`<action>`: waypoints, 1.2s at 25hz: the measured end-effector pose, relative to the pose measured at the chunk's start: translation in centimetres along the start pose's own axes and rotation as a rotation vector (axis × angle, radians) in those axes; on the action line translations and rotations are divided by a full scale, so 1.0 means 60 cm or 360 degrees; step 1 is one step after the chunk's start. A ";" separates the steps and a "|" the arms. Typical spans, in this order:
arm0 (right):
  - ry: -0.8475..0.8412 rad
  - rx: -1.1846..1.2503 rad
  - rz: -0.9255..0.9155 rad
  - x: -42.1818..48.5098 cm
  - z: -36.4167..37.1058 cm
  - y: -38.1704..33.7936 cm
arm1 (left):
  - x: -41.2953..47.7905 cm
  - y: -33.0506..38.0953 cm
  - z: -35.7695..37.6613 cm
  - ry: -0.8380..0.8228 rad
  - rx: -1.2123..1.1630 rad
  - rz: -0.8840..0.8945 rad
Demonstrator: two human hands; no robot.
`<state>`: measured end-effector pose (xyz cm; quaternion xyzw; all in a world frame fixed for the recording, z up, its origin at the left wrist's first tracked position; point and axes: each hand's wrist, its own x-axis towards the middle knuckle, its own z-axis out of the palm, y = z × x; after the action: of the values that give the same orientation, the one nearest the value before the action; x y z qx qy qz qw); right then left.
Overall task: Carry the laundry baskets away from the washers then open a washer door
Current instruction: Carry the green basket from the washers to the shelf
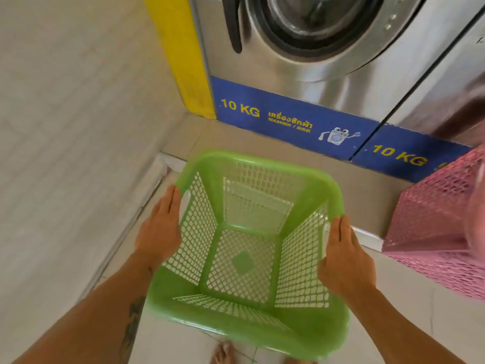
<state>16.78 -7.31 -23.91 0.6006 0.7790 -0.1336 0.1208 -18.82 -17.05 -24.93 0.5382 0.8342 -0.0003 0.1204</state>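
An empty green plastic laundry basket point(312, 187) with mesh walls fills the lower middle of the head view, in front of a steel front-loading washer point(283, 67). My left hand point(160, 227) grips the basket's left rim and my right hand point(343, 258) grips its right rim. A pink mesh laundry basket point(441, 219) stands at the right edge, close to the washer base. The washer's round door point(301, 24) is closed, with a black handle point(233, 22) on its left side.
A tiled wall point(65, 127) runs along the left, meeting a yellow panel point(183, 53) beside the washer. A blue "10 KG" strip point(275, 119) spans the washer bases above a raised step point(262, 145). A second washer point(451, 82) stands at the right. My bare feet point(223, 353) show at the bottom.
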 end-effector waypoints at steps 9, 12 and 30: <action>-0.0138 -0.0066 -0.0015 -0.071 0.178 -0.091 | -0.009 -0.122 0.144 -0.0035 0.0077 0.0018; -0.0188 0.0021 -0.0003 -0.080 0.158 -0.103 | -0.011 -0.124 0.116 -0.0145 0.0094 -0.0033; 0.0179 0.0746 -0.0045 -0.211 -0.216 0.350 | -0.119 0.519 -0.157 0.0040 -0.0727 0.0436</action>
<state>39.91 -9.06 -8.74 0.6078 0.7405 -0.2787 -0.0676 10.07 -9.13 -10.33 0.6048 0.7335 0.2110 0.2274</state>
